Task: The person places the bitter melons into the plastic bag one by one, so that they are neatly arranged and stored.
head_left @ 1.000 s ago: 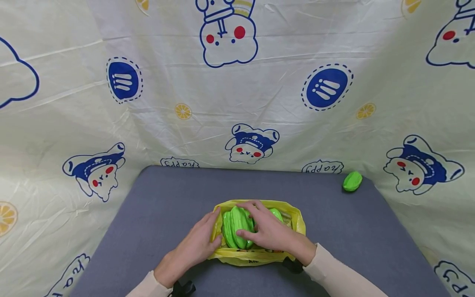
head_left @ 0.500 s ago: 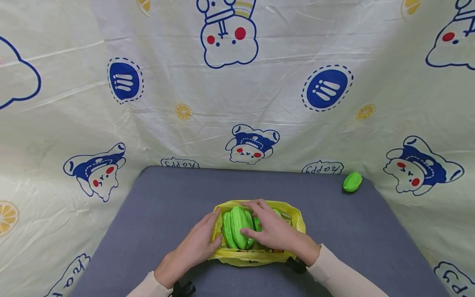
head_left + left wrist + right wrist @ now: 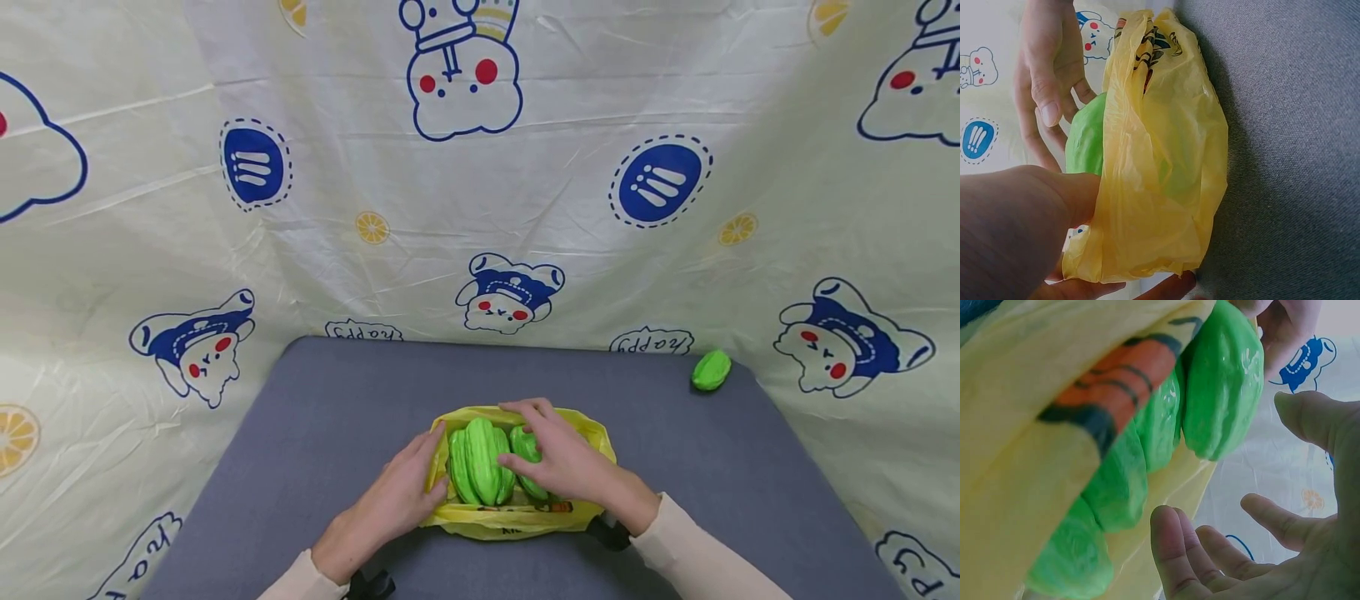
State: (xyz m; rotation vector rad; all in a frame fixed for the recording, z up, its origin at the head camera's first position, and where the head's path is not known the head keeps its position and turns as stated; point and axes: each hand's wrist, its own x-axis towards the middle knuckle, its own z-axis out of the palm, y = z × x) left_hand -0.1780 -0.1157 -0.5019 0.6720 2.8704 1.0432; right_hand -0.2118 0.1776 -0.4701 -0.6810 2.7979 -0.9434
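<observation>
A yellow plastic bag (image 3: 517, 527) stands on the table with its mouth spread wide. Inside lie several green ridged, gourd-like vegetables (image 3: 482, 461), side by side. My left hand (image 3: 393, 487) holds the bag's left side; in the left wrist view its thumb passes behind the bag's rim (image 3: 1119, 144) and fingertips show at the bag's other edge. Over the right part of the mouth is my right hand (image 3: 566, 458), fingers spread and nothing gripped. The right wrist view shows a gap between its fingers and the nearest green vegetable (image 3: 1222, 387). It partly covers the vegetables on the right in the head view.
One more green ridged vegetable (image 3: 711, 369) lies at the table's far right corner. The grey table (image 3: 360, 375) ends at a pale curtain (image 3: 322, 275) printed with cartoon bears. Dark wrist straps sit under both forearms.
My right hand has shifted to the right over the bag, leaving more of the green vegetables in view. My left hand stays at the bag's left side.
</observation>
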